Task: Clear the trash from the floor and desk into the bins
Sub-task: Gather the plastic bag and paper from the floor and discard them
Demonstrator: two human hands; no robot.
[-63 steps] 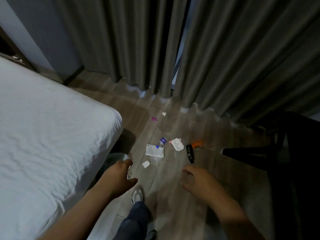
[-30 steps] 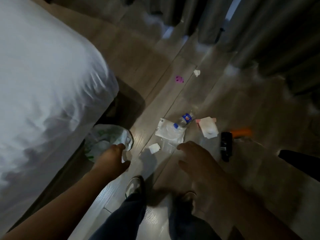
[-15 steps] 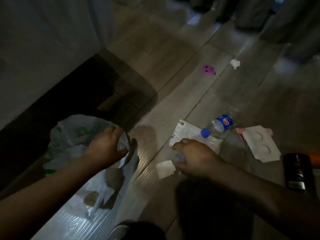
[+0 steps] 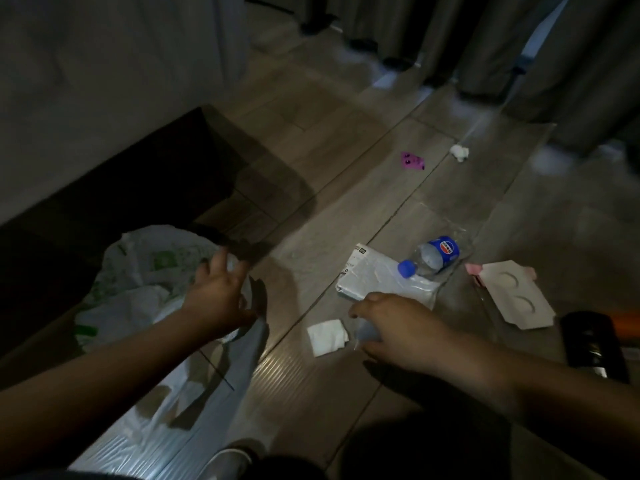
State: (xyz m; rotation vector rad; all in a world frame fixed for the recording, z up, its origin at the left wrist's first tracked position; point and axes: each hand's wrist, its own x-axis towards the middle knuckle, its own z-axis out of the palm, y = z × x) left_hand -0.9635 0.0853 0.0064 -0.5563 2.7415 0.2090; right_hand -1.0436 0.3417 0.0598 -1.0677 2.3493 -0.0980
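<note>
The right hand (image 4: 398,327) is curling its fingers down and looks to be pinching a clear wrapper (image 4: 364,331) on the floor (image 4: 346,188). It should be pinching tight, since thin plastic slips, then lifting it across into the trash bag (image 4: 138,271). The left hand (image 4: 221,296) is spreading its fingers wide, gripping nothing, at the bag's edge; it should be holding the mouth open. Both arms are reaching forward and down. A water bottle (image 4: 433,254) and white packet (image 4: 374,278) are lying just past the right hand.

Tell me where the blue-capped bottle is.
The bottle lies on the floor right of centre in the head view, its cap over the white packet, beyond the right hand.
</note>
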